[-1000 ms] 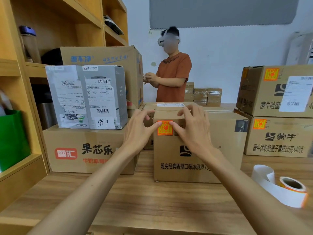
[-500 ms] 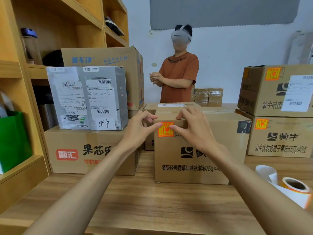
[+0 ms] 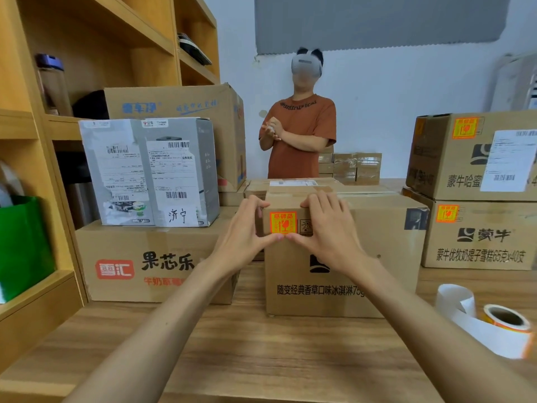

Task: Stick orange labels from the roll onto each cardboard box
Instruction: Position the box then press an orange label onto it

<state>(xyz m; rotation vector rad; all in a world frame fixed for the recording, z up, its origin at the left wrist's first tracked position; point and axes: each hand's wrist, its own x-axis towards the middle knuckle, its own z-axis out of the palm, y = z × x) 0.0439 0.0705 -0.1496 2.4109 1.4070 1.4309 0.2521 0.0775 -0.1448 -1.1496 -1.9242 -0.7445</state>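
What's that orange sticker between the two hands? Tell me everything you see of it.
The orange sticker is a small bright square, yellow inside, with red characters on top and a glass-like mark below. It looks like thin paper, lies flat and upright on the front of the middle cardboard box, near its top left corner. The thumb tips of the left hand and right hand press its lower edge.

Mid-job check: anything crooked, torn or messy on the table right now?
The orange label on the middle cardboard box sits square. Two oddities: the label roll at right trails a loose curl of white backing, and shipping papers on the grey box look torn and wrinkled.
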